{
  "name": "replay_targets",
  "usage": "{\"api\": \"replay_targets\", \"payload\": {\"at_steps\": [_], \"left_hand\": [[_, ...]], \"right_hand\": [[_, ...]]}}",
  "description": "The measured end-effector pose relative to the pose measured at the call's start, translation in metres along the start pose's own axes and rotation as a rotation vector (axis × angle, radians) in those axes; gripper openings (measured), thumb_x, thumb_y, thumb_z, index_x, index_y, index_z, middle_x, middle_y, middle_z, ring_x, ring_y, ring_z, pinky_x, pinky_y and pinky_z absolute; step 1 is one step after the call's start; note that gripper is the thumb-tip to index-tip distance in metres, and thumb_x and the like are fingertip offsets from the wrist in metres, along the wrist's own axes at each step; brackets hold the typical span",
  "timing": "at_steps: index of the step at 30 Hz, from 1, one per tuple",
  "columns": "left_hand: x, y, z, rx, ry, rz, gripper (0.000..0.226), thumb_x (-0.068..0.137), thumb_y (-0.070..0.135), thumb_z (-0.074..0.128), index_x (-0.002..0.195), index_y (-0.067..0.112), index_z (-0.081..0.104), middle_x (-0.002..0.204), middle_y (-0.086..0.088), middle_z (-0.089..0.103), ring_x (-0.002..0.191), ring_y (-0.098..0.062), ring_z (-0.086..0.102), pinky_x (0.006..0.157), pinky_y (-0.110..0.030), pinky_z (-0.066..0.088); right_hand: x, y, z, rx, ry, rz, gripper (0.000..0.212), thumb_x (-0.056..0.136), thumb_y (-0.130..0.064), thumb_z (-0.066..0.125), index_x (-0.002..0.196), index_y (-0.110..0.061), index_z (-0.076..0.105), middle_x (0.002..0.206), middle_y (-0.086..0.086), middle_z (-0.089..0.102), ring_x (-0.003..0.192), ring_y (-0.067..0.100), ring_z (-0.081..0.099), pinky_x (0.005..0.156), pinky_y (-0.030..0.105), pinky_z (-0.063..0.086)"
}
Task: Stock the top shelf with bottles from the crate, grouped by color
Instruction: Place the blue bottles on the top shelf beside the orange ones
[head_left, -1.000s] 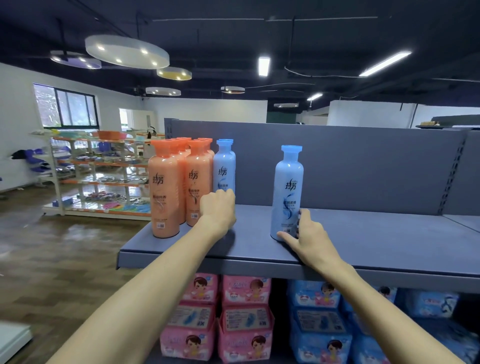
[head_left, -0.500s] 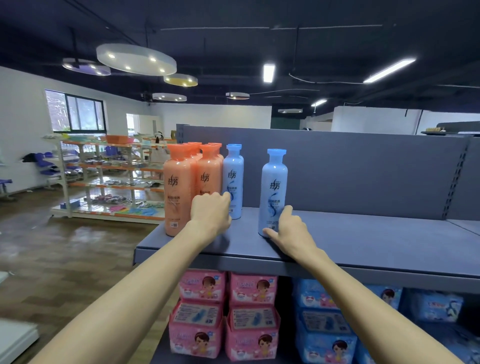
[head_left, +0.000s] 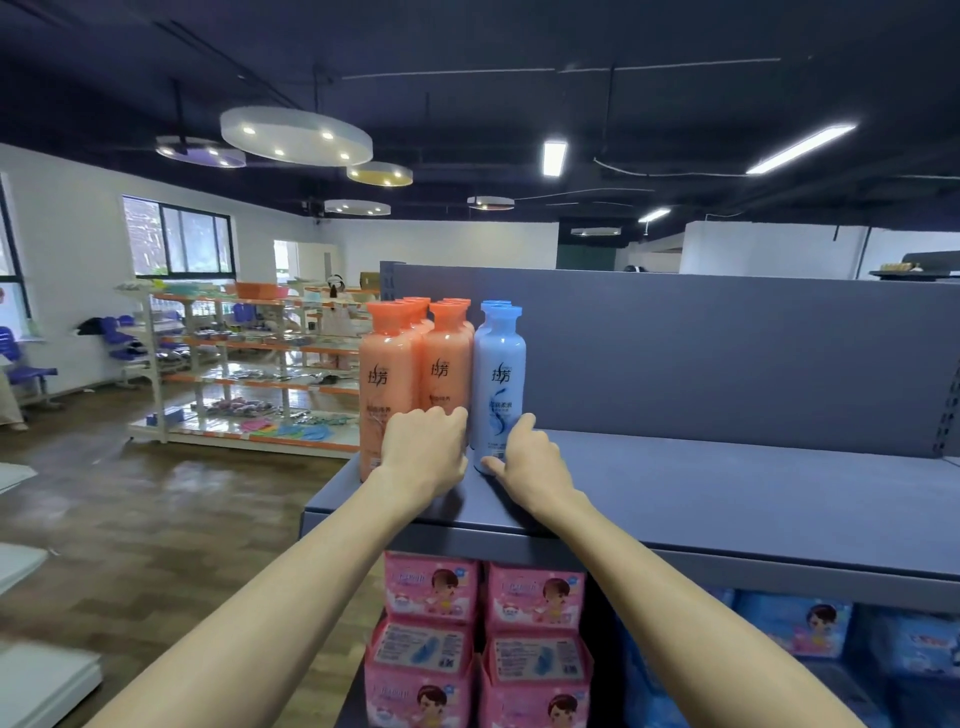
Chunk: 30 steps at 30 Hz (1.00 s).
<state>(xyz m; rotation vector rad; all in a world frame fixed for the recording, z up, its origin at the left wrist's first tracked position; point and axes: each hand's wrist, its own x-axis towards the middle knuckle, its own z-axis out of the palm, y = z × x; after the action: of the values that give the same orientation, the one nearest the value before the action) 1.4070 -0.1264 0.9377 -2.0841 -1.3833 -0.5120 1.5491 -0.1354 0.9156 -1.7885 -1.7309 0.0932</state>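
Progress: the top shelf (head_left: 727, 483) carries two colour groups at its left end. The orange bottles (head_left: 387, 384) stand in two files running back from the front edge; the exact count cannot be told because the rear ones are hidden. Just right of them stands a front blue bottle (head_left: 500, 384), upright, with a second blue cap showing directly behind it. The blue file appears to touch or nearly touch the orange group. The rest of the shelf to the right is bare. The crate is not in view, so how many bottles remain cannot be told. Judgement: sorting by colour is in order so far, and the step in hand looks like squaring the front blue bottle against its neighbours.

Hands: the left hand (head_left: 428, 452) is extended over the shelf edge, knuckles up, fingers curled against the lower front of the right-hand orange bottle; whether it grips or merely presses cannot be told. The right hand (head_left: 530, 460) is at the base of the front blue bottle, thumb at the lower front and fingers curled onto its right side, clasping it low down. Both forearms reach up from below.

Below the shelf sit pink packs (head_left: 431, 587) and blue packs (head_left: 795, 623).
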Motion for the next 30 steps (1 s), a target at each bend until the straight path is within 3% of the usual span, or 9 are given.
{"api": "replay_targets", "payload": {"at_steps": [13, 20, 27, 30], "left_hand": [[-0.005, -0.003, 0.010, -0.039, 0.023, 0.028, 0.023, 0.090, 0.035, 0.050, 0.105, 0.017, 0.050, 0.103, -0.004, 0.061, 0.093, -0.029, 0.063, 0.063, -0.032, 0.035], [-0.004, -0.002, 0.007, -0.028, 0.011, 0.025, 0.025, 0.090, 0.037, 0.052, 0.105, 0.018, 0.050, 0.103, -0.003, 0.062, 0.094, -0.028, 0.064, 0.063, -0.033, 0.035], [-0.003, 0.016, 0.001, -0.045, -0.020, 0.015, 0.027, 0.089, 0.038, 0.054, 0.106, 0.018, 0.050, 0.102, -0.002, 0.063, 0.093, -0.027, 0.064, 0.063, -0.031, 0.034], [-0.003, 0.033, -0.006, -0.039, -0.029, 0.027, 0.024, 0.089, 0.037, 0.053, 0.103, 0.018, 0.048, 0.100, -0.002, 0.062, 0.091, -0.027, 0.063, 0.062, -0.032, 0.032]], "right_hand": [[0.008, -0.005, 0.012, 0.002, 0.026, 0.001, 0.046, 0.091, -0.032, 0.067, 0.110, -0.004, 0.037, 0.112, 0.020, 0.059, 0.105, 0.041, 0.059, 0.075, 0.040, 0.045], [0.002, 0.001, 0.006, -0.101, -0.004, -0.002, 0.055, 0.088, -0.046, 0.067, 0.114, -0.004, 0.043, 0.116, 0.017, 0.058, 0.108, 0.038, 0.058, 0.072, 0.036, 0.041], [-0.015, 0.010, -0.023, -0.255, 0.040, -0.121, 0.038, 0.093, -0.036, 0.062, 0.098, -0.010, 0.034, 0.105, 0.013, 0.061, 0.097, 0.036, 0.060, 0.066, 0.034, 0.037], [-0.026, 0.020, -0.036, -0.323, 0.045, -0.150, 0.037, 0.093, -0.035, 0.062, 0.100, -0.010, 0.036, 0.105, 0.013, 0.061, 0.098, 0.036, 0.060, 0.067, 0.033, 0.035]]}}
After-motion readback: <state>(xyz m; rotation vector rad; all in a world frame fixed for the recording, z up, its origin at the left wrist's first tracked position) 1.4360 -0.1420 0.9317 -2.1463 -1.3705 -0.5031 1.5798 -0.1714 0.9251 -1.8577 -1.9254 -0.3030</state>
